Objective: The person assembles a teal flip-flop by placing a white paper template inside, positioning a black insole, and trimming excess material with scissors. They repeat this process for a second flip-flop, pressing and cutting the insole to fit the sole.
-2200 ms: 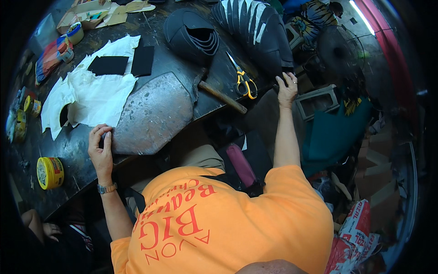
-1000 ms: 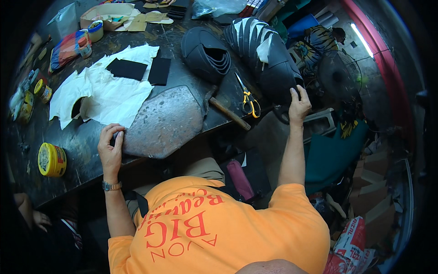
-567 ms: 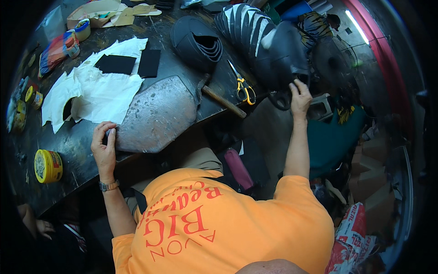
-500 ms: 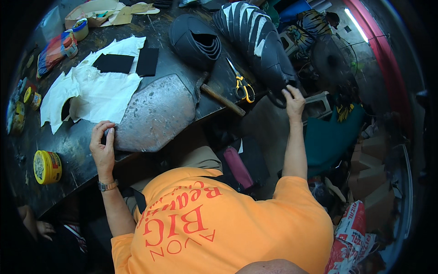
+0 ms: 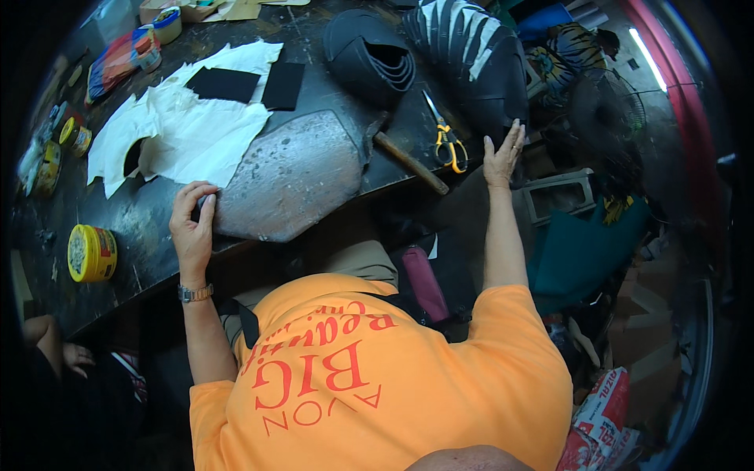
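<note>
- Left hand is curled onto the near edge of the grey slab, which is laid flat on the tabletop.
- Right hand is spread flat, nothing gripped, fingertips at the black striped stack.
- Scissors and hammer are left untouched between them; looks like cutting isn't started.

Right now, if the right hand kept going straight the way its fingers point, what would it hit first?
Most likely the black, white-striped stack: the right hand has its fingertips already at the stack's lower edge, though depth is unclear.
</note>
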